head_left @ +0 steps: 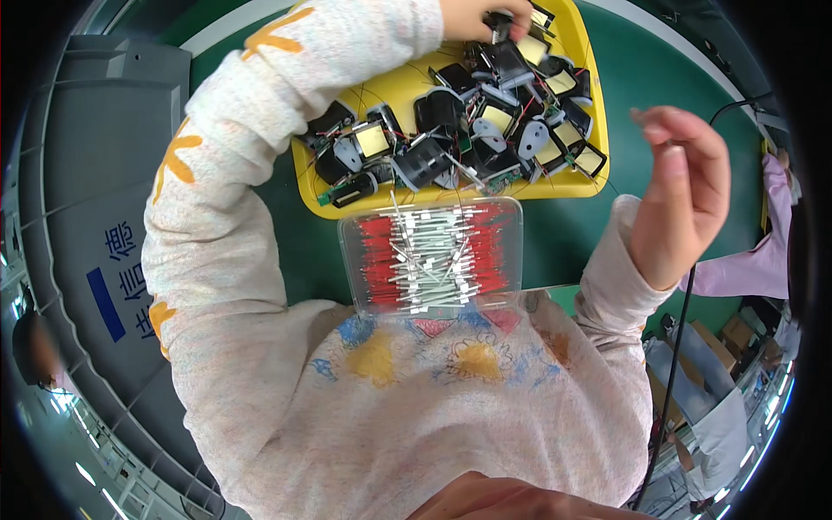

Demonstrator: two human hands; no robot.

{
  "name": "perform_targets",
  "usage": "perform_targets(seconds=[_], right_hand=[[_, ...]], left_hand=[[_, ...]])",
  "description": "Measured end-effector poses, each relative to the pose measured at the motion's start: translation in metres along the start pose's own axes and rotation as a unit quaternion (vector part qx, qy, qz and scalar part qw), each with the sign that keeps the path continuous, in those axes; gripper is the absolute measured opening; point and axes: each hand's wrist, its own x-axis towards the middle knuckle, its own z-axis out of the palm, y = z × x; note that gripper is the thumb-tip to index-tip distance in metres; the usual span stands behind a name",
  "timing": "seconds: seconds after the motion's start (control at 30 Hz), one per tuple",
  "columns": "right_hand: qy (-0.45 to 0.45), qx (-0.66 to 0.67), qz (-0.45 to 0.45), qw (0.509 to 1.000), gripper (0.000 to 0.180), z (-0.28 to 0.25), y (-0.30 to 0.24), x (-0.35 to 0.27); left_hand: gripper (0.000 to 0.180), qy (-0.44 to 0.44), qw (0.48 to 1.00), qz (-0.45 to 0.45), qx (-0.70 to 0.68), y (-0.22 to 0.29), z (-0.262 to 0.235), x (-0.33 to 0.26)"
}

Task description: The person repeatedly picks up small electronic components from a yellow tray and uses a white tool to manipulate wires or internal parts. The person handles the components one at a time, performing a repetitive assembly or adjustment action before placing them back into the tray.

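My left hand [488, 19] reaches over the far side of a yellow tray [390, 85]. Its fingers are closed on a small black plastic part [500, 24], partly hidden by the fingers. Below that hand lie several black plastic housings [422, 162] with grey discs, pale yellow squares, thin wires and green circuit boards. My right hand [680, 195] is raised to the right of the tray, fingers loosely bent and thumb apart from them, with nothing visible in it. Nearest my body, a clear plastic box [345, 260] holds many white-and-red wire leads [433, 256].
The tray and box rest on a green work surface [641, 74]. A large grey plastic crate [87, 191] stands at the left. A black cable [679, 347] runs down the right side. Other people are partly visible, one with a pink sleeve [737, 270]. Cardboard boxes [737, 334] are at the lower right.
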Motion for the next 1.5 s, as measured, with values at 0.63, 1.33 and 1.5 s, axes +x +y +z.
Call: perform_targets(seconds=[0.63,1.33,1.5], right_hand=[[-0.525,-0.279,-0.256,0.762,0.015,0.03,0.013,-0.044],[-0.526,-0.111,-0.184,0.823,0.012,0.024,0.004,-0.002],[-0.261,0.259,0.093,0.925,0.029,0.043,-0.008,0.01]], left_hand=[[0.025,0.215,0.962,-0.036,0.165,0.063,-0.031,-0.099],[0.041,0.384,0.873,-0.065,-0.294,0.12,-0.003,-0.123],[0.041,0.412,0.862,-0.064,-0.29,0.113,0.004,-0.124]])
